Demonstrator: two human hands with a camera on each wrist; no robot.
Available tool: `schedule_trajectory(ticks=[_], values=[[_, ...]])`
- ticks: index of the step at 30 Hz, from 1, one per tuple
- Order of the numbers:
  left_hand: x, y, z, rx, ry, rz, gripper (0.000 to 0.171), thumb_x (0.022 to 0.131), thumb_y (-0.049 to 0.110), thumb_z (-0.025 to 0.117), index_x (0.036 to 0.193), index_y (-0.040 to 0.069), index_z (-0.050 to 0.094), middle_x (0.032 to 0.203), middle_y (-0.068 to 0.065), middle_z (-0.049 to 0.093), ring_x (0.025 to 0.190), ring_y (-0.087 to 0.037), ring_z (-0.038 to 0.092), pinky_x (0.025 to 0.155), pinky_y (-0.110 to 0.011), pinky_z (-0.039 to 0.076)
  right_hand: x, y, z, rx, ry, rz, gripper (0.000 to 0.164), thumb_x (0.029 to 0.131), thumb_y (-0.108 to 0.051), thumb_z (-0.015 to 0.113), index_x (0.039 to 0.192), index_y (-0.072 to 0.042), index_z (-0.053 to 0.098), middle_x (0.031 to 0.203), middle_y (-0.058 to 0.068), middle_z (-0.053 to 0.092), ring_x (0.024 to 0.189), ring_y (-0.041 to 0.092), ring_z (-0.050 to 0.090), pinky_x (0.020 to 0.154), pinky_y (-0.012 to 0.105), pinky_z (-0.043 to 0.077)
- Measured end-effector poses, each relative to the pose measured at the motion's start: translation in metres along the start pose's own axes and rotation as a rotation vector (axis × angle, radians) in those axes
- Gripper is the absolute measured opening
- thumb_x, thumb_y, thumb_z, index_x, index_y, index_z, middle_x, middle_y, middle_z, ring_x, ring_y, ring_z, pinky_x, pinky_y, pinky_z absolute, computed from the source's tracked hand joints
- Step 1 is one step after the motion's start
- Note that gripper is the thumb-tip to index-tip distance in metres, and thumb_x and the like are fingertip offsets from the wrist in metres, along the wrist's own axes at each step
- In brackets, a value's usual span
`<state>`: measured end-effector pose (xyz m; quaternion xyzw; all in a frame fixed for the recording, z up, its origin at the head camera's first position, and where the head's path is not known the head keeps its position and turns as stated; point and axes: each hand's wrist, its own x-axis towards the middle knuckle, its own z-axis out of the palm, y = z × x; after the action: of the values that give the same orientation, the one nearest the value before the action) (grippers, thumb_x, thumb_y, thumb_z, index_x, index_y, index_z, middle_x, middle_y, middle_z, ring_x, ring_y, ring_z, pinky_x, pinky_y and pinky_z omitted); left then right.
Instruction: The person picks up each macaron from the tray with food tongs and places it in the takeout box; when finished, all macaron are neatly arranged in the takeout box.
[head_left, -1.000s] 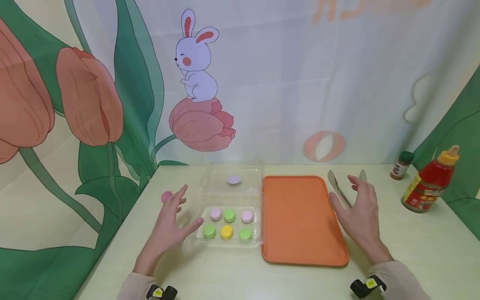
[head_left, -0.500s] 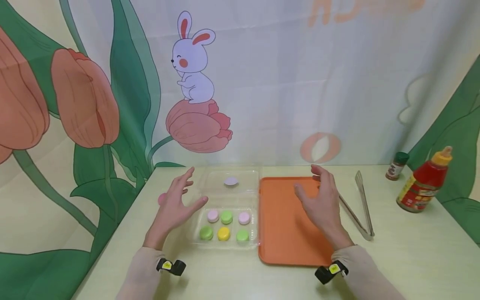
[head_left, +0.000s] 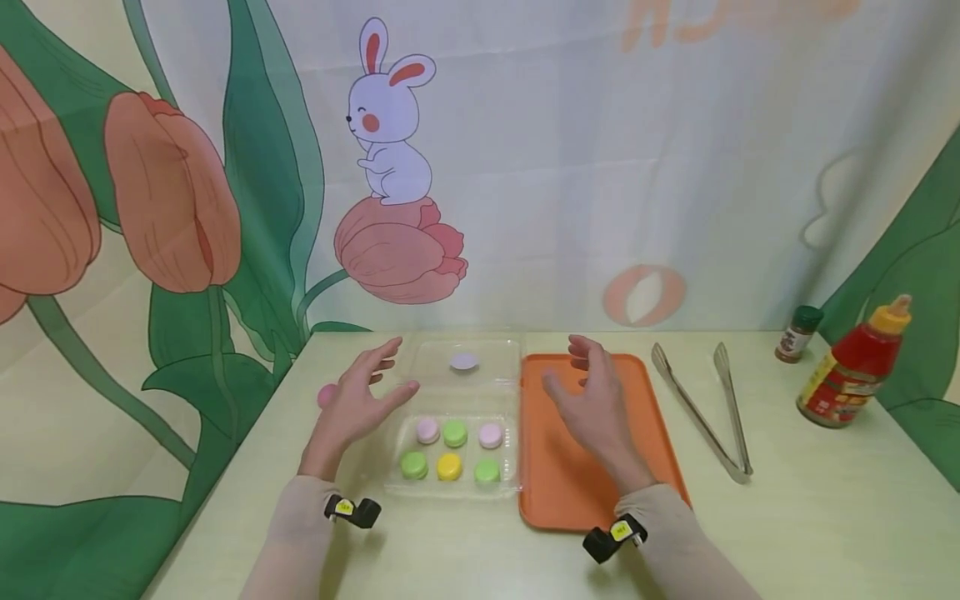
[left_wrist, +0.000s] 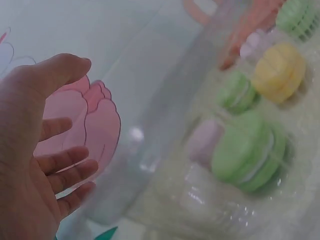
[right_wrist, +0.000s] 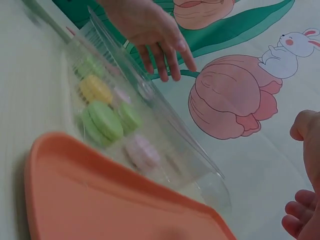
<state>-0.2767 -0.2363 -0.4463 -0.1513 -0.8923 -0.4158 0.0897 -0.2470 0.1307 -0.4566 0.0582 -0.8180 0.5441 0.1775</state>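
Observation:
My left hand [head_left: 356,404] hovers at the left side of a clear plastic box [head_left: 450,490], thumb and fingers spread with nothing between them. The box lies with its lid raised back; its base holds several macarons: green [head_left: 414,465], yellow [head_left: 449,467] and pale pink [head_left: 491,435]. In the left wrist view a green macaron [left_wrist: 245,150] sits nearest to that hand. Over the orange tray [head_left: 547,500], right of the box, my right hand [head_left: 596,408] hangs with its fingers loosely bent and holds nothing. A bright pink round piece [head_left: 327,396] is partly hidden behind my left hand.
Metal tongs [head_left: 738,475] lie spread on the table right of the tray. Farther right stand a small green-capped jar [head_left: 797,333] and a red sauce bottle [head_left: 855,367]. A pale oval patch [head_left: 464,362] shows at the lid. A printed curtain [head_left: 525,167] hangs behind.
My right hand has swept left from beside the tongs to over the tray, uncovering the tongs. My left hand has moved slightly right and forward, closer to the box.

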Motion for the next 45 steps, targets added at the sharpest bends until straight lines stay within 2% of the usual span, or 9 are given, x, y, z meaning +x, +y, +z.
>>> schedule_trajectory(ticks=[6,11,13,16,22,27,32,39,45], values=[[0.000,-0.018,-0.002,-0.016,-0.032,-0.090,0.084,0.104,0.048,0.079,0.174,0.022,0.040,0.171,-0.015,0.046,0.152,-0.042,0.052,0.125,-0.064,0.043,0.000,-0.004,0.023,0.051,-0.055,0.038,0.066,0.106,-0.030,0.075,0.162,-0.010,0.048,0.153,0.014,0.058,0.137,0.038,0.061,0.113,0.057,0.053],[0.000,-0.028,-0.002,-0.053,-0.072,-0.193,0.087,0.103,0.050,0.079,0.175,0.026,0.036,0.173,-0.017,0.042,0.153,-0.045,0.052,0.121,-0.065,0.047,-0.002,0.000,0.037,0.027,-0.105,0.085,0.064,0.108,-0.031,0.075,0.161,-0.006,0.049,0.153,0.021,0.060,0.134,0.041,0.065,0.110,0.057,0.057],[0.000,-0.033,-0.002,-0.076,-0.083,-0.219,0.087,0.104,0.048,0.079,0.176,0.025,0.035,0.173,-0.018,0.044,0.153,-0.046,0.052,0.121,-0.064,0.048,-0.003,0.004,0.041,0.010,-0.119,0.108,0.064,0.107,-0.030,0.075,0.160,-0.005,0.050,0.151,0.021,0.062,0.132,0.040,0.067,0.108,0.056,0.058],[0.000,-0.039,-0.001,-0.093,-0.093,-0.232,0.084,0.105,0.044,0.078,0.174,0.019,0.037,0.169,-0.019,0.049,0.150,-0.044,0.055,0.120,-0.062,0.050,-0.004,0.009,0.045,-0.009,-0.139,0.125,0.064,0.107,-0.028,0.075,0.159,-0.002,0.050,0.146,0.020,0.065,0.126,0.037,0.069,0.104,0.055,0.060],[-0.002,-0.049,-0.001,-0.057,-0.111,-0.200,0.071,0.109,0.044,0.072,0.167,0.009,0.050,0.159,-0.019,0.062,0.142,-0.042,0.063,0.117,-0.059,0.053,-0.006,0.016,0.049,-0.035,-0.176,0.163,0.062,0.109,-0.029,0.072,0.160,0.000,0.051,0.138,0.018,0.068,0.113,0.031,0.072,0.094,0.044,0.063],[-0.002,-0.051,0.000,-0.058,-0.104,-0.196,0.062,0.113,0.041,0.067,0.164,0.009,0.054,0.155,-0.017,0.066,0.141,-0.040,0.063,0.118,-0.058,0.053,-0.005,0.018,0.051,-0.046,-0.197,0.190,0.057,0.111,-0.028,0.069,0.158,0.000,0.054,0.134,0.014,0.068,0.105,0.026,0.066,0.086,0.035,0.057],[-0.003,-0.051,0.001,-0.077,-0.108,-0.245,0.051,0.115,0.034,0.063,0.161,0.013,0.059,0.154,-0.013,0.067,0.143,-0.038,0.060,0.120,-0.060,0.048,-0.006,0.020,0.053,-0.046,-0.211,0.179,0.050,0.111,-0.023,0.068,0.153,0.003,0.059,0.128,0.013,0.068,0.104,0.025,0.063,0.086,0.033,0.054],[-0.006,-0.053,0.002,-0.148,-0.123,-0.287,0.053,0.114,0.040,0.063,0.162,0.019,0.058,0.157,-0.008,0.066,0.150,-0.035,0.057,0.126,-0.062,0.042,-0.008,0.020,0.054,-0.034,-0.238,0.157,0.048,0.113,-0.020,0.064,0.157,-0.001,0.058,0.128,0.011,0.067,0.112,0.027,0.062,0.093,0.037,0.054],[-0.005,-0.057,0.004,-0.217,-0.126,-0.283,0.054,0.114,0.038,0.065,0.164,0.019,0.056,0.156,-0.007,0.066,0.147,-0.033,0.060,0.126,-0.058,0.045,-0.008,0.019,0.054,0.002,-0.249,0.150,0.049,0.114,-0.019,0.062,0.160,-0.002,0.054,0.129,0.012,0.064,0.112,0.028,0.061,0.093,0.038,0.053]])
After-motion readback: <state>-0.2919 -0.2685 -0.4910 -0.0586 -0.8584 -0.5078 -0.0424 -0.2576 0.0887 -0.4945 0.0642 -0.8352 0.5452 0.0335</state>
